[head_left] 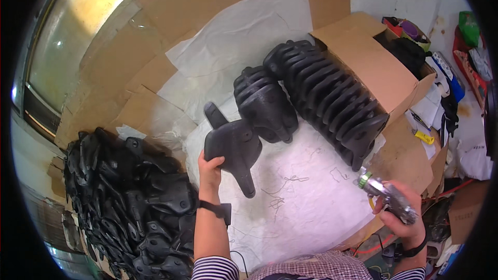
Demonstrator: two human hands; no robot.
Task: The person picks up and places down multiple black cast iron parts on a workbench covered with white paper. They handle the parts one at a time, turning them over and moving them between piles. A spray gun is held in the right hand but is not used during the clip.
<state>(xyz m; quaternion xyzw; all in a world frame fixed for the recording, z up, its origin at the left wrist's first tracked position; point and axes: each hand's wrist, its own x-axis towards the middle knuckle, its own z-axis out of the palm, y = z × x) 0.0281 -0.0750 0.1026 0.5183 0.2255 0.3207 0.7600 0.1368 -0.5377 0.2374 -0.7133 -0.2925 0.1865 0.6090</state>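
Landmark: long row of ribbed black pieces (327, 98), packed face to face. Left of the row, my left grip (208, 172) is closed on one loose black piece (232, 145) by its edge, thumb over the face, narrow arms jutting above and below. One-handed edge hold: a knock on a jutting arm could twist it free. Shorter stack (262, 101) sits just left of the row, behind what I hold; touching or not, I cannot tell. A careless swing could topple that stack against the row.

Just below the row's near end, my right grip (411, 229) is wrapped round a metal spray gun (381, 192), nozzle toward the row. Trigger pressed or not, cannot tell. A stray squeeze might mark the end piece; a lurch forward could bump it.

Loose threads (277, 202) on white sheet (311, 212), below and left of the row, could cling to a surface. Big heap (140, 202), far left of the row, lies jumbled; an elbow there might start a slide.
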